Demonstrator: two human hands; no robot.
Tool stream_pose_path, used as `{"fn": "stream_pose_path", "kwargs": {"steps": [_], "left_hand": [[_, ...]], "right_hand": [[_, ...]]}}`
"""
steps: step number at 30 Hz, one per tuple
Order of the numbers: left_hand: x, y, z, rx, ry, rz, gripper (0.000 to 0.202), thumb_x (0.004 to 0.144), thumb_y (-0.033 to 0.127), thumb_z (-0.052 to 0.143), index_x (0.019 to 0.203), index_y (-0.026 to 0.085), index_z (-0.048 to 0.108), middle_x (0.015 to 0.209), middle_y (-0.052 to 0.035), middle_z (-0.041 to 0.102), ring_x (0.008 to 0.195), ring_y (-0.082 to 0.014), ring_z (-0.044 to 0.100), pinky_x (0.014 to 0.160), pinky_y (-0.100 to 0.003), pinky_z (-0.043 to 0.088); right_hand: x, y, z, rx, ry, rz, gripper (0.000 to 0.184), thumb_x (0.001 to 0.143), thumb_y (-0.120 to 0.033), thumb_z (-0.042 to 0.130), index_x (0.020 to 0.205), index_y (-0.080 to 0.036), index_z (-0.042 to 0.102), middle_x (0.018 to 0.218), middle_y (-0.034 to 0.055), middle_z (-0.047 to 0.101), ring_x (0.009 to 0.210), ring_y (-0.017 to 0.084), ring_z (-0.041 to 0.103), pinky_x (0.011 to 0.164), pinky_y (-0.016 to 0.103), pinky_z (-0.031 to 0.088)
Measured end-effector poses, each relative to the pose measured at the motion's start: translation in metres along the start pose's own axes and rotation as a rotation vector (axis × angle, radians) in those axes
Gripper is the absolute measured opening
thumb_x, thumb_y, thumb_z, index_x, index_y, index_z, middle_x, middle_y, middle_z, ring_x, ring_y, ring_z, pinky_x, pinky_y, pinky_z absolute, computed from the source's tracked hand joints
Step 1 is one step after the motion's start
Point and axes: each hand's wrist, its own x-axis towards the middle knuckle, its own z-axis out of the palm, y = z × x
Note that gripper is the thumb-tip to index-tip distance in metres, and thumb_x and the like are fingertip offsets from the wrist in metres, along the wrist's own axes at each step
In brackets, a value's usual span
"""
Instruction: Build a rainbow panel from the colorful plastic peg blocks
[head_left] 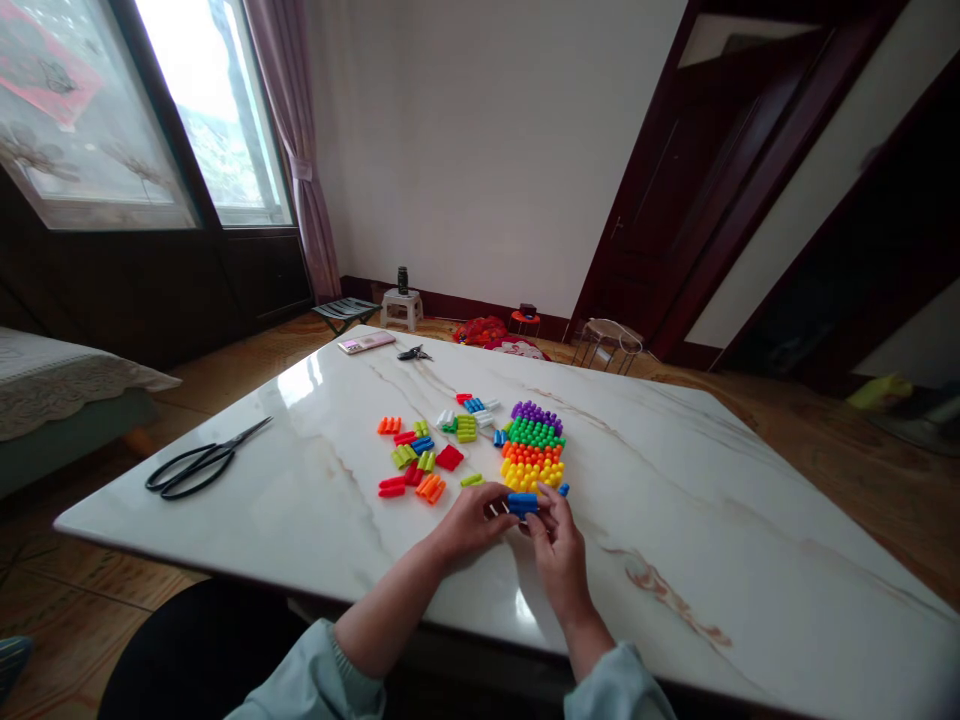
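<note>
Low in the middle of the frame, the left hand and the right hand both pinched a small blue ribbed plastic block between their fingertips. They held it at the near yellow edge of a flat panel of joined plastic pegs in purple, green, orange and yellow rows. Seating it cleanly probably called for squaring its ribs to the yellow row and pressing evenly from both ends, with the panel flat on the white marble-patterned table. Loose coloured plastic blocks lay just left of the panel, and black scissors lay well apart towards the left.
</note>
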Motion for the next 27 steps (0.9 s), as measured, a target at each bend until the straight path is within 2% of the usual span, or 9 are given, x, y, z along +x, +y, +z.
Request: {"fn": "stream_pose_path", "kwargs": {"steps": [2, 4, 6, 9, 13, 17, 21, 24, 27], "left_hand": [[0.001, -0.002, 0.000, -0.036, 0.029, -0.036, 0.012, 0.078, 0.025, 0.062, 0.083, 0.015, 0.066, 0.073, -0.0022, 0.065, 0.065, -0.0131, 0.058, 0.060, -0.023, 0.047], [0.002, -0.003, 0.000, -0.044, 0.068, -0.035, 0.011, 0.077, 0.023, 0.061, 0.082, 0.014, 0.066, 0.072, -0.0020, 0.064, 0.065, -0.0130, 0.058, 0.059, -0.023, 0.046], [0.001, -0.003, 0.001, 0.002, 0.100, 0.013, 0.009, 0.076, 0.020, 0.061, 0.082, 0.015, 0.066, 0.072, -0.0019, 0.062, 0.065, -0.0127, 0.057, 0.060, -0.023, 0.045], [0.001, -0.003, 0.003, 0.110, 0.137, 0.103, 0.014, 0.077, 0.016, 0.058, 0.087, 0.017, 0.068, 0.079, -0.0031, 0.061, 0.067, -0.0122, 0.055, 0.063, -0.023, 0.046], [0.003, -0.008, 0.006, 0.180, 0.193, 0.150, 0.018, 0.083, 0.016, 0.053, 0.095, 0.019, 0.065, 0.085, -0.0035, 0.060, 0.070, -0.0121, 0.055, 0.067, -0.024, 0.047], [0.007, -0.013, 0.008, 0.209, 0.164, 0.178, 0.013, 0.084, 0.016, 0.053, 0.091, 0.020, 0.063, 0.086, -0.0035, 0.060, 0.074, -0.0132, 0.057, 0.071, -0.026, 0.048], [0.012, -0.014, 0.012, 0.215, 0.130, 0.203, 0.013, 0.086, 0.016, 0.051, 0.092, 0.020, 0.063, 0.089, -0.0046, 0.059, 0.077, -0.0138, 0.058, 0.073, -0.026, 0.049], [0.013, -0.015, 0.014, 0.204, 0.127, 0.202, 0.016, 0.085, 0.014, 0.051, 0.097, 0.020, 0.061, 0.093, -0.0047, 0.058, 0.076, -0.0127, 0.058, 0.072, -0.025, 0.049], [0.014, -0.016, 0.016, 0.198, 0.130, 0.202, 0.020, 0.083, 0.010, 0.052, 0.100, 0.020, 0.058, 0.096, -0.0040, 0.056, 0.075, -0.0112, 0.057, 0.071, -0.024, 0.049]], "right_hand": [[0.001, 0.002, 0.000, -0.039, -0.007, -0.018, 0.035, 0.089, -0.037, 0.049, 0.117, -0.017, 0.055, 0.101, 0.0098, 0.068, 0.088, 0.021, 0.067, 0.072, 0.034, 0.058], [0.001, 0.002, 0.000, -0.160, 0.013, -0.096, 0.030, 0.087, -0.037, 0.052, 0.110, -0.018, 0.058, 0.101, 0.0100, 0.067, 0.088, 0.021, 0.065, 0.069, 0.033, 0.057], [0.000, -0.001, 0.000, -0.277, 0.083, -0.185, 0.031, 0.086, -0.037, 0.054, 0.111, -0.019, 0.057, 0.104, 0.0106, 0.063, 0.086, 0.020, 0.062, 0.067, 0.033, 0.054], [-0.002, -0.008, -0.002, -0.362, 0.212, -0.261, 0.034, 0.086, -0.033, 0.054, 0.117, -0.019, 0.053, 0.107, 0.0097, 0.060, 0.080, 0.017, 0.057, 0.073, 0.034, 0.050], [0.001, -0.011, -0.008, -0.291, 0.398, -0.130, 0.037, 0.086, -0.032, 0.052, 0.120, -0.019, 0.048, 0.111, 0.0095, 0.056, 0.086, 0.017, 0.056, 0.071, 0.030, 0.045], [0.007, -0.001, -0.013, -0.216, 0.583, 0.073, 0.042, 0.082, -0.033, 0.052, 0.121, -0.018, 0.047, 0.117, 0.0112, 0.054, 0.086, 0.018, 0.055, 0.068, 0.030, 0.042], [0.009, 0.011, -0.013, -0.262, 0.547, 0.184, 0.050, 0.071, -0.026, 0.053, 0.120, -0.019, 0.049, 0.111, 0.0102, 0.057, 0.082, 0.020, 0.055, 0.067, 0.031, 0.041], [0.010, 0.016, -0.010, -0.422, 0.449, 0.173, 0.058, 0.065, -0.027, 0.056, 0.122, -0.017, 0.050, 0.111, 0.0125, 0.059, 0.084, 0.024, 0.057, 0.071, 0.034, 0.042], [0.011, 0.019, -0.006, -0.570, 0.373, 0.161, 0.064, 0.066, -0.031, 0.058, 0.126, -0.013, 0.047, 0.116, 0.0159, 0.060, 0.089, 0.027, 0.059, 0.077, 0.037, 0.042]]}}
